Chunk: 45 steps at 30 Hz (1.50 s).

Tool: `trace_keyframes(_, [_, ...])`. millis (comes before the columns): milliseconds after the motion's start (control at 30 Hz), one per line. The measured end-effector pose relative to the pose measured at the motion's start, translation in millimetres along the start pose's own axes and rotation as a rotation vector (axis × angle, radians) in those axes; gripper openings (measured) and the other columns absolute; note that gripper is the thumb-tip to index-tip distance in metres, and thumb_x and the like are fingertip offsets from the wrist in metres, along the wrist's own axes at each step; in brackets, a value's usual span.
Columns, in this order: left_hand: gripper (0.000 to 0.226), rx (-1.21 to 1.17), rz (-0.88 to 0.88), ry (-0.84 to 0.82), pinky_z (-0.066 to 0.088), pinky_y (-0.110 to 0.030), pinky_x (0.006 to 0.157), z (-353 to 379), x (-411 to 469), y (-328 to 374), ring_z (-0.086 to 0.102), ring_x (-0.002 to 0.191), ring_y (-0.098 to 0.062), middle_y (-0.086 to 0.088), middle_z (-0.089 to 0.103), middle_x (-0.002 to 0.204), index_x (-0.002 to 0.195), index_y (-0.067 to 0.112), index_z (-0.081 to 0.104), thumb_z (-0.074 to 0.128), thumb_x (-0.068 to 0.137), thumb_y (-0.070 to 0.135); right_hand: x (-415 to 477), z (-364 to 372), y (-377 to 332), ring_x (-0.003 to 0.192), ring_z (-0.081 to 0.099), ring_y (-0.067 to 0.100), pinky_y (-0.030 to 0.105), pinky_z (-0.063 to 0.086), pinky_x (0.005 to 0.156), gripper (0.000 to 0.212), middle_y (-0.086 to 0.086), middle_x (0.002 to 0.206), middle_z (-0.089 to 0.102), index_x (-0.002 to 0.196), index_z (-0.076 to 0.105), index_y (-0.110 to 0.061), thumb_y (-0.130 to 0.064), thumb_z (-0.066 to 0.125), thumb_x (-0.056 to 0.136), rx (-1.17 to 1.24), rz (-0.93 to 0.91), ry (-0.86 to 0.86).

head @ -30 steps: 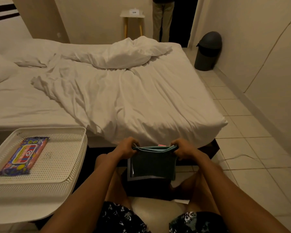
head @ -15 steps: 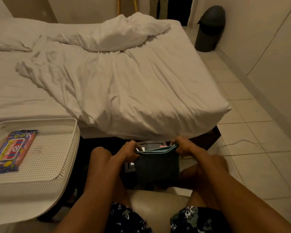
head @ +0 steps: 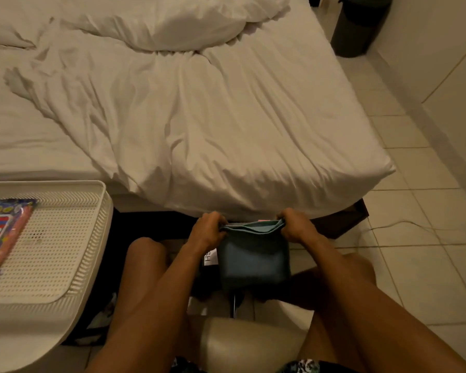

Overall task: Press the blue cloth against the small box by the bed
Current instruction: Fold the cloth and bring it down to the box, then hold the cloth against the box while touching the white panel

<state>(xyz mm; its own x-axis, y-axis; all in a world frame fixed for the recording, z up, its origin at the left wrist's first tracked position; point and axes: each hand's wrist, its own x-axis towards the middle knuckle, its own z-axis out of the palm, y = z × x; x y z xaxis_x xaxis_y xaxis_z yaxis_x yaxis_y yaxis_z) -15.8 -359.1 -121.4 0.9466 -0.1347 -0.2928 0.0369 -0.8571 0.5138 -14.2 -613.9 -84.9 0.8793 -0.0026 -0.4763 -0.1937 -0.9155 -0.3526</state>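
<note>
as it drapes the small box (head: 209,277) (label (head: 210,258) "hs"), blue cloth (head: 253,262) in left hand (head: 206,232), right hand (head: 293,228), fingers (head: 221,220) pinching

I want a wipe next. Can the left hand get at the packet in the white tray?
Probably, once freed: the left hand grips the blue cloth, but the packet lies uncovered in the tray on that side, nothing between.

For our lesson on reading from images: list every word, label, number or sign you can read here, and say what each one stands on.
"HS": sideways on the white label beside the blue cloth; any further letters are hidden by the cloth.
Colourful packet in the white tray: printed, but too blurred to read.
Nothing else legible.
</note>
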Motion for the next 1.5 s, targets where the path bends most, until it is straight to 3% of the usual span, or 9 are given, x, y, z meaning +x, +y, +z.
trace_keyframes(267, [0.019,-0.070,0.038,0.205,0.054,-0.042,0.079,10,11,8,0.066,0.099,-0.033,-0.010,0.071,0.105,0.107,0.014,0.064,0.062,0.091,0.023,16,24,1,0.115,0.056,0.038,0.043,0.049,0.088,0.033,0.019,0.124,0.060,0.120,0.061,-0.010,-0.007,0.051,0.088,0.057,0.001,0.250])
trace_keyframes(400, [0.038,-0.047,0.026,0.230,0.048,-0.038,0.095,32,-9,-19,0.057,0.119,-0.028,-0.008,0.058,0.132,0.133,0.015,0.053,0.052,0.098,0.028,-1,76,-9,0.127,0.049,0.031,0.041,0.042,0.105,0.047,0.016,0.141,0.048,0.144,0.044,-0.011,-0.024,0.049,0.099,0.046,-0.221,0.329])
trace_keyframes(467, [0.048,-0.053,-0.001,0.238,0.038,-0.037,0.111,41,-19,-33,0.046,0.136,-0.026,-0.009,0.047,0.148,0.146,0.014,0.044,0.043,0.101,0.033,-5,101,-17,0.141,0.038,0.029,0.040,0.030,0.117,0.056,0.014,0.155,0.037,0.154,0.033,-0.015,-0.036,0.042,0.103,0.040,-0.290,0.297])
trace_keyframes(533, [0.065,0.028,0.012,0.221,0.017,-0.034,0.122,48,-25,-42,0.023,0.151,-0.024,-0.007,0.027,0.162,0.154,0.013,0.030,0.020,0.100,0.046,-3,123,-27,0.152,0.018,0.025,0.040,0.011,0.124,0.061,0.011,0.165,0.018,0.159,0.017,-0.021,-0.044,0.033,0.105,0.047,-0.317,0.251])
trace_keyframes(667, [0.070,0.092,0.067,0.158,-0.010,-0.026,0.122,73,-28,-56,-0.010,0.153,-0.015,0.004,-0.009,0.163,0.157,0.019,0.003,-0.003,0.094,0.049,2,155,-44,0.153,-0.018,0.018,0.043,-0.004,0.126,0.064,0.002,0.168,-0.011,0.159,-0.001,-0.033,-0.053,0.017,0.101,0.025,-0.366,0.227])
trace_keyframes(833, [0.064,0.020,0.014,0.195,-0.004,-0.035,0.125,101,-28,-62,-0.020,0.151,-0.008,0.004,-0.014,0.165,0.156,0.025,-0.005,-0.007,0.098,0.053,9,170,-40,0.154,-0.018,0.018,0.044,-0.006,0.125,0.063,-0.001,0.168,-0.011,0.159,0.001,-0.036,-0.054,0.020,0.101,0.008,-0.368,0.271])
trace_keyframes(1000, [0.055,0.056,0.001,0.313,0.004,-0.038,0.125,110,-30,-62,0.000,0.155,-0.018,-0.002,0.005,0.168,0.158,0.022,0.011,0.018,0.105,0.033,-6,180,-28,0.155,-0.011,0.018,0.044,-0.003,0.125,0.065,-0.001,0.169,-0.010,0.160,0.002,-0.033,-0.049,0.029,0.103,0.013,-0.240,0.311])
trace_keyframes(1167, [0.055,0.040,0.006,0.319,0.016,-0.044,0.124,111,-30,-65,0.009,0.155,-0.022,-0.006,0.012,0.167,0.158,0.018,0.018,0.021,0.105,0.030,-13,187,-41,0.155,-0.015,0.024,0.051,0.003,0.125,0.064,0.003,0.167,-0.017,0.159,-0.005,-0.031,-0.050,0.014,0.101,-0.028,-0.161,0.280])
trace_keyframes(1500, [0.055,0.012,0.040,0.275,0.008,-0.040,0.125,107,-19,-73,0.000,0.155,-0.016,-0.001,0.006,0.168,0.159,0.024,0.011,0.019,0.105,0.032,2,184,-63,0.155,-0.014,0.028,0.054,0.004,0.125,0.067,0.008,0.168,-0.013,0.160,0.000,-0.028,-0.040,0.033,0.103,-0.042,-0.182,0.316])
